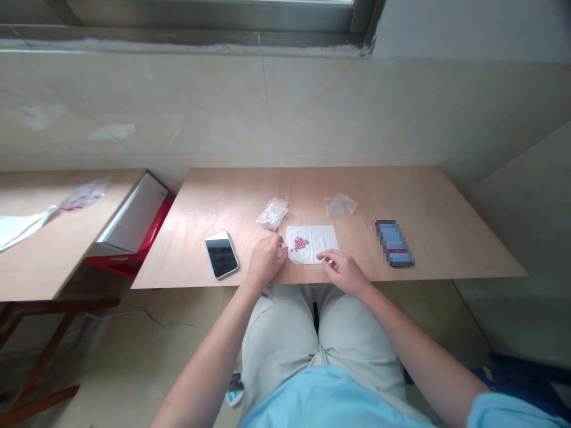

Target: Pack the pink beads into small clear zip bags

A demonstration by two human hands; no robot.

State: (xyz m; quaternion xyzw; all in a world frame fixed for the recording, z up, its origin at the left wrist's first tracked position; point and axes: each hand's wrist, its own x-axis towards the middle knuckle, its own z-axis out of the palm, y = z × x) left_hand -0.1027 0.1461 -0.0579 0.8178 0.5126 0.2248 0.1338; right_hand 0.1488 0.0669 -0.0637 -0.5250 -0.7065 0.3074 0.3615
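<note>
A small white sheet (322, 239), which may be cloth or tissue, lies on the table in front of me. Several tiny reddish-pink beads or pellets (299, 244) are gathered on its left half. My left hand (266, 259) is at the sheet's left edge, fingers curled in and fingertips together; whatever they pinch is too small to make out. Over the lower right corner, my right hand (344, 271) has its fingers loosely bent and apart, with nothing visible in them. Just beyond my left hand rests a clear plastic bag (273, 214) with small reddish contents.
Crumpled clear bags (342, 205) lie behind the sheet. A phone (222, 255) is left of my left hand, and another phone (395, 244), pixelated, is at the right. The wooden table (450, 238) meets a tiled wall. A second table (27, 267) stands at left.
</note>
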